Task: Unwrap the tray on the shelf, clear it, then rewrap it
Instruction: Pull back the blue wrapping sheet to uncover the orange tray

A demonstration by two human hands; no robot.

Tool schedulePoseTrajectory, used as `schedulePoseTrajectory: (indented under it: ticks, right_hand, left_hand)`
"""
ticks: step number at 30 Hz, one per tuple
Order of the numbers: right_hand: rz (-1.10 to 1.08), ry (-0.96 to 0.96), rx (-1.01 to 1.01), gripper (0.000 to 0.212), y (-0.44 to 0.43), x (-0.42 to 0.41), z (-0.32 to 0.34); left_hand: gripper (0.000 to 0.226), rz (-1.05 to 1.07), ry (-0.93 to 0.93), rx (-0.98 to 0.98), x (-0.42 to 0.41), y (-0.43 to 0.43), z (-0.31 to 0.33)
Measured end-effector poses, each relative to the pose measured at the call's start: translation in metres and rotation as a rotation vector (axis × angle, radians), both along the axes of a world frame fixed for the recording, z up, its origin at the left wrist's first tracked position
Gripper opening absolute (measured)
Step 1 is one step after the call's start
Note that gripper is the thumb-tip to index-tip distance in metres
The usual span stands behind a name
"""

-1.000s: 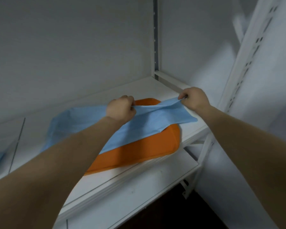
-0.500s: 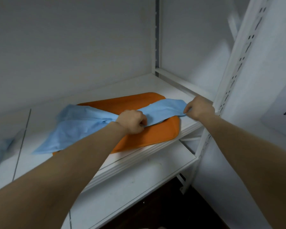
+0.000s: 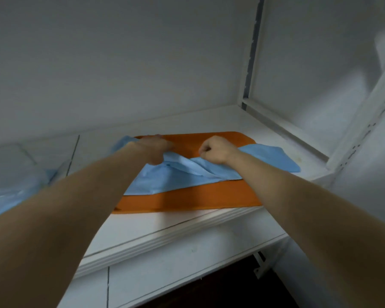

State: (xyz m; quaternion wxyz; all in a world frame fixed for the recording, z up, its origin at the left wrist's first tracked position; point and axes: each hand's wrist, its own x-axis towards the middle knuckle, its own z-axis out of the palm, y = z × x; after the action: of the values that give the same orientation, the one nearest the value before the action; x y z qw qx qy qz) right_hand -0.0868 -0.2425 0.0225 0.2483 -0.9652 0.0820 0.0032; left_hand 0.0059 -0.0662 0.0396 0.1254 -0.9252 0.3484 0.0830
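The blue wrap point(image 3: 182, 176) looks thin, soft and very light, like a floppy sheet. It bends and bunches up where it is pulled, so I think it can slide or fold the wrong way. It is best to pinch it at an edge or a corner with both hands and keep it pulled flat. The orange tray point(image 3: 187, 198) looks hard and flat, and it probably will not bend. It lies on the white shelf point(image 3: 142, 227), near the front edge. The wrap lies on top of the tray, across its middle. The front strip and the back strip of the tray are bare. One end of the wrap hangs over the right side of the tray onto the shelf. Both hands are on the wrap, over the back half of the tray, close together but not touching. The left hand point(image 3: 157, 151) is blurry, but it looks like it holds a bunch of the wrap under its fingers. The right hand point(image 3: 215, 150) is curled into a fist and grips the wrap too. The wrap is wrinkled between the two hands.
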Motion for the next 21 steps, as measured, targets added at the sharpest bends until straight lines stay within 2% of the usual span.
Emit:
schedulePoseTrajectory:
  ticks: [5, 10, 14, 17, 21]
  right_hand:
    - [0.009, 0.04, 0.103, 0.033, 0.024, 0.033, -0.007]
    - [0.041, 0.095, 0.101, 0.038, 0.043, 0.055, -0.015]
    - [0.039, 0.067, 0.117, 0.03, 0.052, 0.065, -0.016]
    - [0.027, -0.012, 0.073, 0.016, 0.056, 0.069, -0.013]
    - [0.0, -0.13, 0.046, 0.022, 0.062, 0.066, -0.008]
  left_hand:
    - [0.048, 0.079, -0.105, 0.05, 0.021, 0.015, -0.008]
    - [0.064, 0.061, -0.088, 0.096, 0.044, 0.023, -0.013]
    - [0.049, -0.064, -0.255, 0.184, 0.049, 0.023, -0.007]
    - [0.035, -0.071, -0.38, 0.22, 0.051, 0.03, -0.001]
    - [0.035, -0.015, -0.419, 0.134, 0.051, 0.046, 0.012]
